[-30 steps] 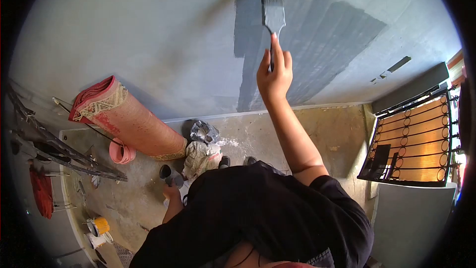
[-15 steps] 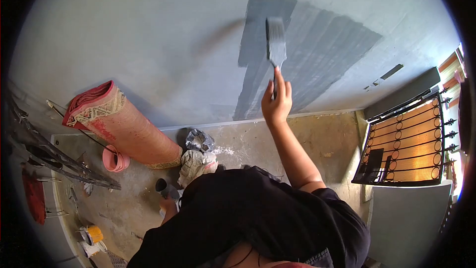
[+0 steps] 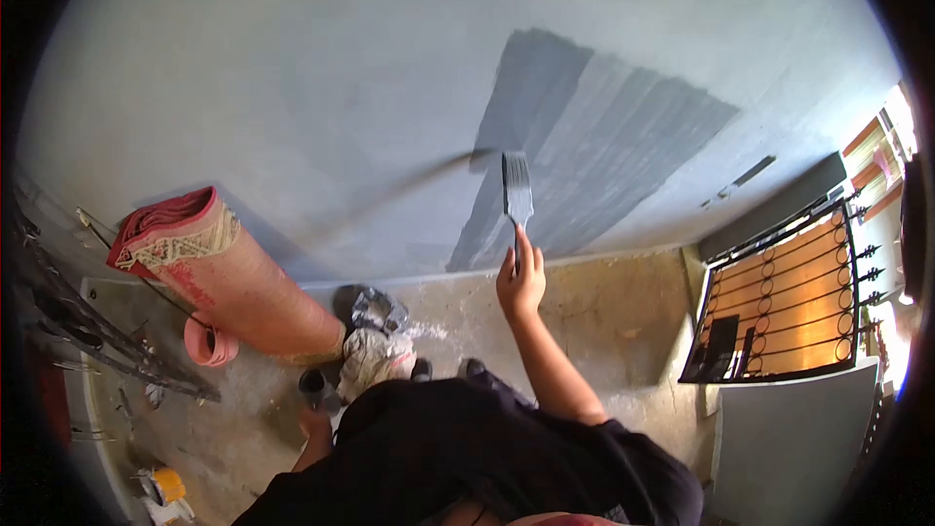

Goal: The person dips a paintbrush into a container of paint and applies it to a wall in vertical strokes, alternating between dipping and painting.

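My right hand (image 3: pixel 522 282) is closed round the handle of a wide, flat paintbrush (image 3: pixel 517 185), its grey-coated bristles pointing up over the wall. Behind the brush lies a patch of darker grey paint (image 3: pixel 609 136), streaked on the right and more solid at its left edge, on the pale grey wall (image 3: pixel 341 58). Low on the left, my left hand (image 3: pixel 316 425) grips a dark, cup-like paint container (image 3: pixel 317 390) with its mouth facing up. Most of the fingers of that hand are hidden behind the container and my sleeve.
A rolled red carpet (image 3: pixel 239 278) leans against the wall beside a pink bucket (image 3: pixel 210 341). Crumpled bags, one pale (image 3: pixel 378 360) and one dark (image 3: pixel 378 310), lie near my feet. A black metal grille (image 3: pixel 779 302) stands at right; a yellow-and-white tub (image 3: pixel 168 487) is at lower left.
My right hand and the paintbrush have moved down along the painted patch. The view has shifted a little, and the left hand still holds the container.
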A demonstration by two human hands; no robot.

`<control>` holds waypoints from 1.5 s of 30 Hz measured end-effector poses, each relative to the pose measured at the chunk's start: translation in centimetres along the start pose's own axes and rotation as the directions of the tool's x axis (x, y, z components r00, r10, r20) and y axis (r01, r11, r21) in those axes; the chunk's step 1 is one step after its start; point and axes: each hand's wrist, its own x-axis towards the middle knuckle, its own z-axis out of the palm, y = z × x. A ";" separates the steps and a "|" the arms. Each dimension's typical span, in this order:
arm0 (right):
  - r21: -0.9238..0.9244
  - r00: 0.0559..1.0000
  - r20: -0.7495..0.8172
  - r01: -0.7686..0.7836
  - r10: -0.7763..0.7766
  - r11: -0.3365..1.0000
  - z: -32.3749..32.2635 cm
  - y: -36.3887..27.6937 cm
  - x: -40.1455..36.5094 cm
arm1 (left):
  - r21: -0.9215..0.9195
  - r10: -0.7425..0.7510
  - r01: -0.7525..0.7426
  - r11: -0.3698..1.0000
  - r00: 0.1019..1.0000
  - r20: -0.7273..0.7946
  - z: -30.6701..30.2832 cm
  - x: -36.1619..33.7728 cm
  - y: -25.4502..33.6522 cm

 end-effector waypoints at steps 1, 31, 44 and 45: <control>-0.002 1.000 0.008 -0.023 0.023 1.000 -0.2 -0.4 0.2 | -0.051 0.025 -0.025 0.998 1.000 -0.002 0.5 0.2 -0.4; 0.232 0.990 -0.082 -0.096 0.118 0.968 15.6 5.6 -6.1 | 0.024 0.196 -0.209 0.978 0.947 0.255 -1.5 -0.5 -0.3; 0.239 0.986 -0.132 -0.069 0.103 0.969 16.0 5.5 -6.4 | 0.056 0.104 -0.127 0.990 0.945 0.312 -0.3 -1.8 1.0; 0.214 0.989 -0.068 -0.118 0.135 0.970 16.4 5.7 -7.1 | 0.013 0.092 -0.100 0.995 0.951 0.294 -0.4 -1.8 1.6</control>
